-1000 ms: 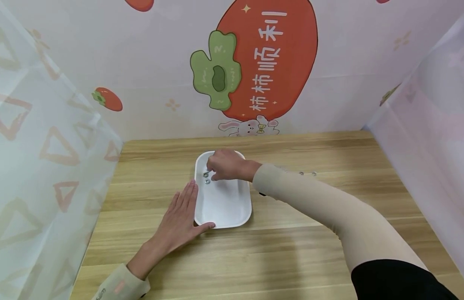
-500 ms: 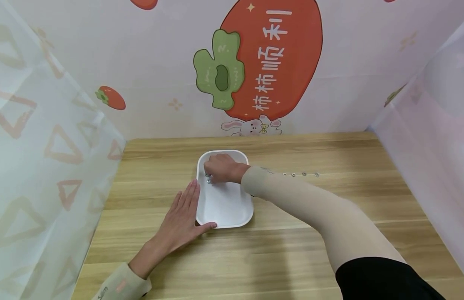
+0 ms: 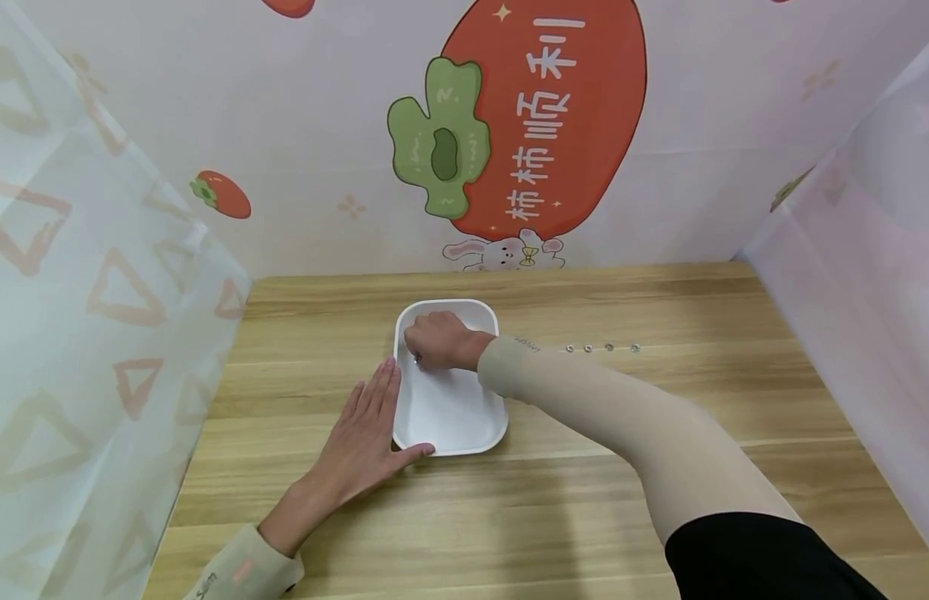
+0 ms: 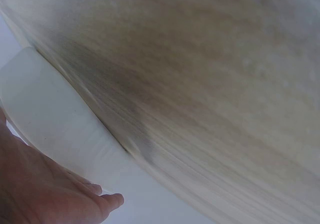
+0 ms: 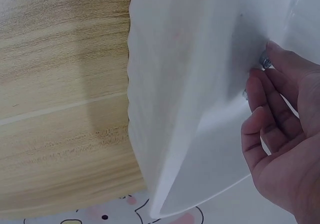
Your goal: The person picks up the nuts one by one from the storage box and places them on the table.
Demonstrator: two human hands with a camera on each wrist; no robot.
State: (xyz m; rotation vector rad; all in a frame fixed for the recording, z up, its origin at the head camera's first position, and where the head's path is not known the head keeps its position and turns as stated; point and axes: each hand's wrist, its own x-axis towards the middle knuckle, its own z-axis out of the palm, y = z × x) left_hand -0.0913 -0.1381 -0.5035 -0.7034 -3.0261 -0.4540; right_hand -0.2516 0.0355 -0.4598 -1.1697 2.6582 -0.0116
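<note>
A white rectangular tray (image 3: 452, 408) stands on the wooden table. My left hand (image 3: 359, 421) lies along its left side, fingers straight and thumb at the near edge; the left wrist view shows that hand (image 4: 55, 196) against the tray wall (image 4: 55, 104). Inside the tray's far left part, my right hand (image 3: 437, 340) reaches down with bent fingers. Seen from the right wrist, its thumb and forefinger pinch a small metal nut (image 5: 265, 60). Behind the other fingers another bit of metal (image 5: 245, 94) peeks out, mostly hidden. From the head, one nut (image 3: 417, 360) shows beside the fingers.
Several small metal nuts (image 3: 610, 347) lie in a row on the table (image 3: 621, 300), right of the tray and just beyond my right sleeve (image 3: 584, 392). A printed cloth (image 3: 322, 125) rises behind the table, and pale sheets hang at both sides.
My right hand has shifted slightly left and lower in the tray, its fingers closing in over the nuts. More of the nut row shows past the sleeve. The left hand stays put.
</note>
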